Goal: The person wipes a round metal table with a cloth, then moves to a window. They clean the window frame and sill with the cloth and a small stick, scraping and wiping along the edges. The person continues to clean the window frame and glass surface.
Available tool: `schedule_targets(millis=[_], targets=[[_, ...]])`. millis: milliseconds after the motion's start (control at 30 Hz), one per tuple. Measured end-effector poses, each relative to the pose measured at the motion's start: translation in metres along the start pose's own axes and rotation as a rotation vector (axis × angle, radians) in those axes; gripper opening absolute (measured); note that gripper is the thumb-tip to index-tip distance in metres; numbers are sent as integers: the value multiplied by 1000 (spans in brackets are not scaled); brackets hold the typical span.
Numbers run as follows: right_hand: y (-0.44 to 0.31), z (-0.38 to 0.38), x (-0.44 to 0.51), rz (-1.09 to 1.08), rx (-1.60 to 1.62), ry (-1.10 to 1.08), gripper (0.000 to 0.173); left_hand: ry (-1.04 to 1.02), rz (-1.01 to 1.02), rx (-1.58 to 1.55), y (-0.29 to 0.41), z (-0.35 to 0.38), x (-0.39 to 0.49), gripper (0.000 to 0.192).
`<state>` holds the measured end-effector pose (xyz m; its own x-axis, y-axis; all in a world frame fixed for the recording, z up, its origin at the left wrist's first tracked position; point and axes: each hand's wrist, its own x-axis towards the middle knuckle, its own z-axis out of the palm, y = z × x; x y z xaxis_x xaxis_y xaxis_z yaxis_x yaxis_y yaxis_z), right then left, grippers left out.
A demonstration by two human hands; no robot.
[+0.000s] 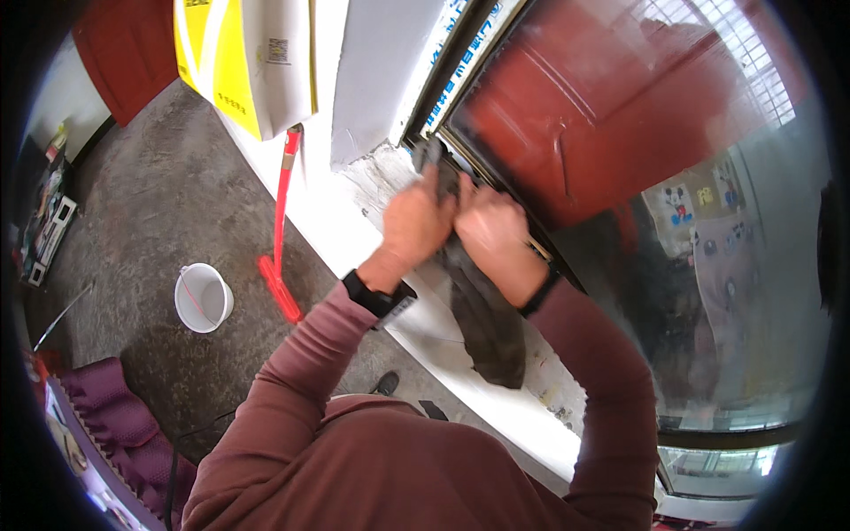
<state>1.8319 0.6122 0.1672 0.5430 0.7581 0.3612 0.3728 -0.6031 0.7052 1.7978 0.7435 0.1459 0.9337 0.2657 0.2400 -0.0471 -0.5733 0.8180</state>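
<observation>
A dark grey cloth lies bunched along the lower track of the window frame, its loose end hanging across the sill. My left hand holds the upper part of the cloth, index finger stretched towards the frame's corner. Close beside it, my right hand is on the cloth at the edge of the track, slightly blurred, with its fingertips partly hidden. The window glass rises to the right and reflects a red door. Blue-printed protective film covers the side of the frame.
On the sill's far end stands a yellow and white bag. A red-handled tool with a wide red head leans against the ledge. A white bucket stands on the concrete floor. Purple fabric and a cable are at lower left.
</observation>
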Motion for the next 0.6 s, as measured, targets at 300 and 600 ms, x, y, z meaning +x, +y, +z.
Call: schedule_targets(millis=[300, 600], targets=[[-38, 38, 23, 54, -47, 125, 14, -186, -78, 165, -20, -9, 23, 49], [18, -8, -65, -85, -39, -119, 42, -338, 119, -50, 9, 12, -24, 41]])
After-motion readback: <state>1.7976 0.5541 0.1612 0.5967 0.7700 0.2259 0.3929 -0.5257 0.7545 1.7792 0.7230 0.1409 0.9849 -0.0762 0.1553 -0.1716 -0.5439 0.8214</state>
